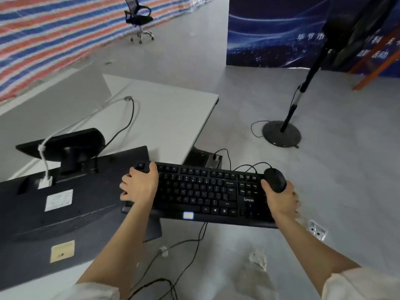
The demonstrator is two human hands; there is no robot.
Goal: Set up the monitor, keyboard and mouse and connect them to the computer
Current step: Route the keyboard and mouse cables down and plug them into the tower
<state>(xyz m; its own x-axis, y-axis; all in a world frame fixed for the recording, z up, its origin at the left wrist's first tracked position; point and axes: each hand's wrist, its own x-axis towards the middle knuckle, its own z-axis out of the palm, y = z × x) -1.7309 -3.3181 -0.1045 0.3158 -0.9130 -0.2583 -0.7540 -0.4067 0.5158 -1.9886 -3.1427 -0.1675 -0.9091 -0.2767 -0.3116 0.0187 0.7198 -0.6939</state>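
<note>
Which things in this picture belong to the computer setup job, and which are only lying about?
For the job:
- keyboard, held by left hand
- mouse, held in right hand
- monitor, lying face down
- white video cable

Lying about:
- office chair
- fan stand
- blue banner

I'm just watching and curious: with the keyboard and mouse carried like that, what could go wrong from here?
1. The right hand grips both the mouse and the keyboard end, so the mouse might slip out.
2. Black cables hang from the keyboard toward the floor by the person's feet and could snag or trip them.
3. The monitor lies face down over the white desk edge; a bump from the keyboard could shift it.
</note>
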